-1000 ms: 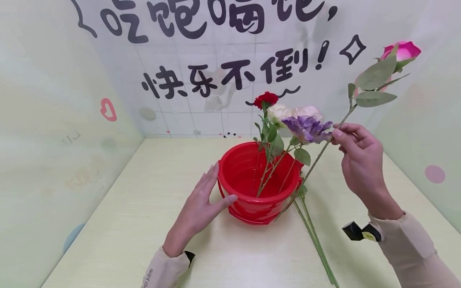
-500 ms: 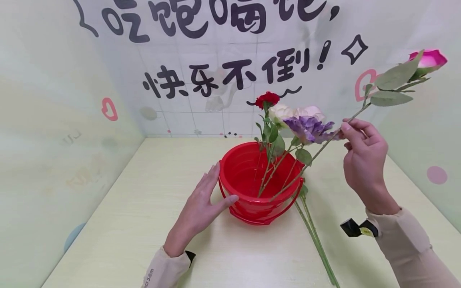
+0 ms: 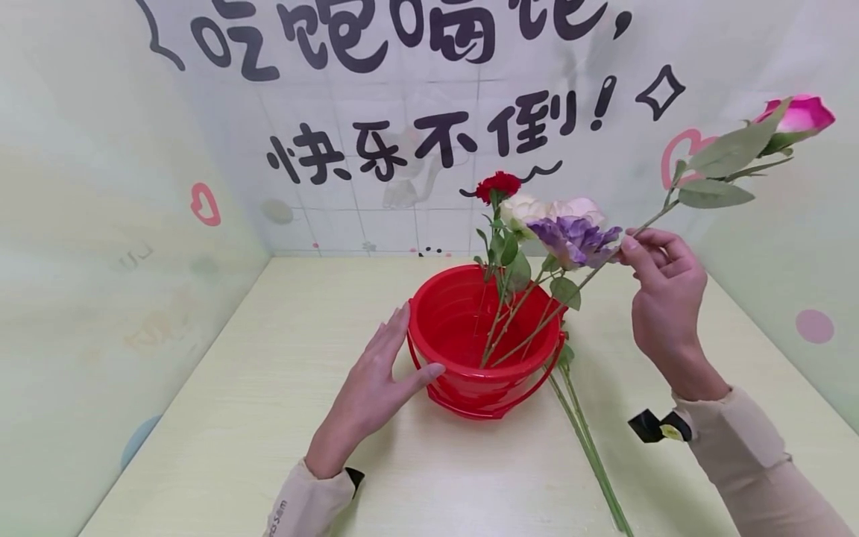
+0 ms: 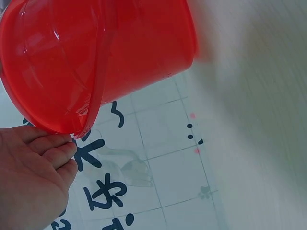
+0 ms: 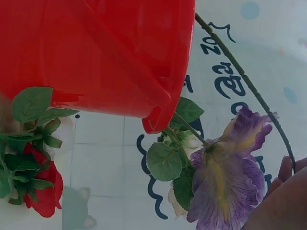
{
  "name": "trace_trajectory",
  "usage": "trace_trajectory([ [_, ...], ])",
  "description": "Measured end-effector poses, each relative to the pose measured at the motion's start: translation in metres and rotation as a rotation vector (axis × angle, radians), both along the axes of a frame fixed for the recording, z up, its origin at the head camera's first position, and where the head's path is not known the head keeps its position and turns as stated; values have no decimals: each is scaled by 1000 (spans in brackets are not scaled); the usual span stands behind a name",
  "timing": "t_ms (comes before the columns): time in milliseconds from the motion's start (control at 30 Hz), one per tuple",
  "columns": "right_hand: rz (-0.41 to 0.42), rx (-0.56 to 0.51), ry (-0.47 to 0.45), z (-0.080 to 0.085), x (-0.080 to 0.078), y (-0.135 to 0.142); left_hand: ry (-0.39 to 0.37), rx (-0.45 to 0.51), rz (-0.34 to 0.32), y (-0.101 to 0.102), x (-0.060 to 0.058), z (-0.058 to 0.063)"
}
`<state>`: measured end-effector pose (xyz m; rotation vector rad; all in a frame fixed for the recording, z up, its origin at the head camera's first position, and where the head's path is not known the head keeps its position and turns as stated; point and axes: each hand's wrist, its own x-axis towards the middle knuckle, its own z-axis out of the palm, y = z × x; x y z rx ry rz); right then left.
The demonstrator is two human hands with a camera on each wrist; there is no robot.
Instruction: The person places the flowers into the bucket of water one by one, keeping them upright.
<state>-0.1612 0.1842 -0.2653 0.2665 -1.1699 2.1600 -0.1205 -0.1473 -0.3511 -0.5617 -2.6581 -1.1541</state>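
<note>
My right hand [image 3: 671, 306] pinches the stem of a pink rose [image 3: 801, 119] between thumb and fingers, just beside a purple flower [image 3: 573, 239]. The rose tilts up to the right, and its lower stem reaches over the rim into a red bucket [image 3: 463, 388]. With fingers straight and thumb spread at the rim, my left hand [image 3: 372, 384] touches the bucket's left side. Inside the bucket stand the purple flower, a red carnation [image 3: 498, 186] and a pale cream flower [image 3: 522, 212], all leaning toward the back right.
Green stems [image 3: 587, 447] lie on the table [image 3: 221, 418] right of the bucket. In the right wrist view a red rose [image 5: 45, 187] lies beside the bucket. The bucket's handle [image 3: 546, 380] hangs down in front. Printed walls enclose the back and sides.
The rose's lower stem end has moved from outside the bucket's front right over the rim and into it. The flower head has swung right and slightly down. My left hand stays put.
</note>
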Motion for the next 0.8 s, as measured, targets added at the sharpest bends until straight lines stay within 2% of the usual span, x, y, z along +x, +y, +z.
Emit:
trace_trajectory([
  [400, 32, 232, 43, -22, 2, -9, -13, 9, 2, 0, 0, 1],
  [800, 25, 348, 4, -37, 3, -14, -12, 2, 4, -1, 0, 0],
])
